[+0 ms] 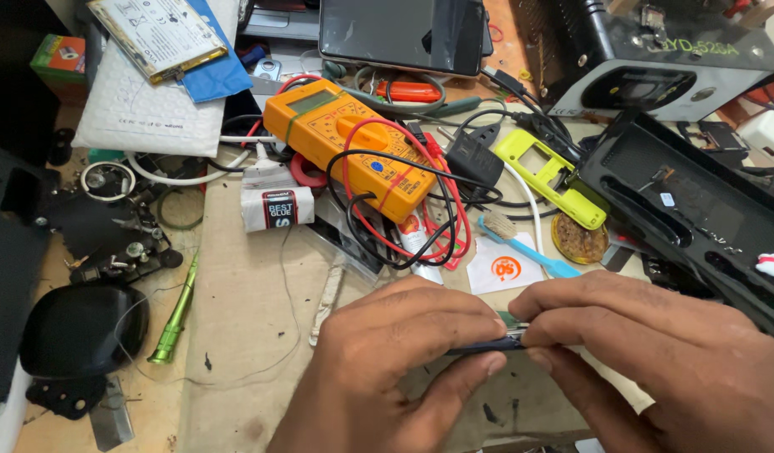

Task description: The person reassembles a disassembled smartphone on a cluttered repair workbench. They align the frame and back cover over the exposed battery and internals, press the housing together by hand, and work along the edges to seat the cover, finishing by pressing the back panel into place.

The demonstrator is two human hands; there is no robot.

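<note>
My left hand (403,369) and my right hand (655,352) meet at the bottom middle of the head view, both pinching a thin dark flat device (496,342) edge-on between thumbs and fingers. Only a short dark sliver of it shows between the fingertips; the rest is hidden by the hands. The hands hover just above a worn beige bench top (252,294).
Behind the hands lie an orange multimeter (353,143) with red and black leads, a white glue tube (273,205), a blue brush (521,243), a yellow-green phone frame (546,172), a black tray (689,210) at right, a green screwdriver (175,319) and a black rounded object (80,327) at left.
</note>
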